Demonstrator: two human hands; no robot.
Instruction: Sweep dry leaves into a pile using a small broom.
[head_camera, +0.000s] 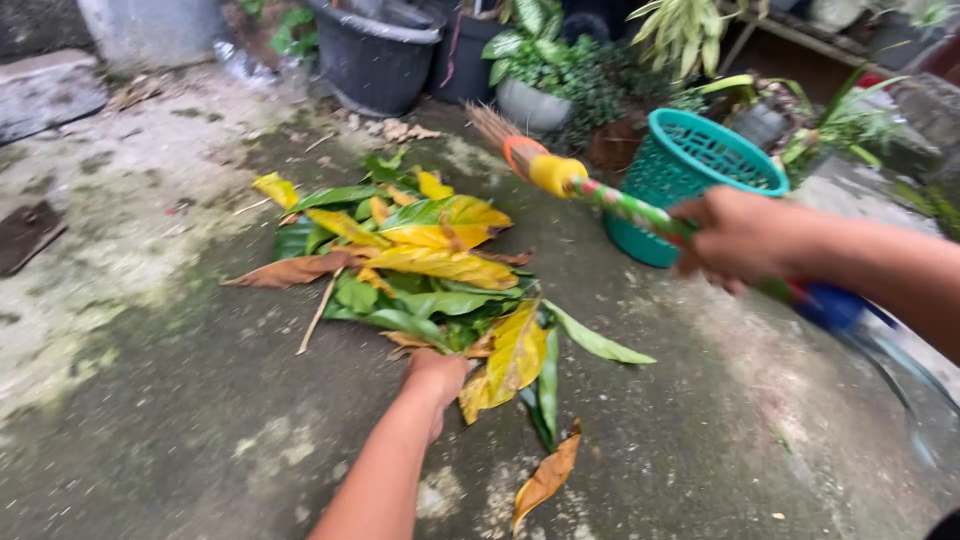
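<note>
Outdoors on damp, mossy concrete floor (150, 420) beside potted plants (545, 70); left hand (435, 378) closed on leaf pile (420, 265), right hand (735, 238) gripping broom (600, 192).

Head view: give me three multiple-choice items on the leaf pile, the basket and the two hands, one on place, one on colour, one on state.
1. Where does the teal basket stand relative to the leaf pile?
A. right of it and farther from the camera
B. left of it
C. on top of it

2. What colours are the piled leaves?
A. all purple
B. green, yellow and brown
C. all white

3. What is the left hand doing?
A. holding the broom
B. resting inside the basket
C. at the near edge of the pile, on the leaves

Answers:
1 A, the basket sits on the concrete ground beside potted plants.
2 B, all three colours show.
3 C, the right hand grips the broom handle.
</note>
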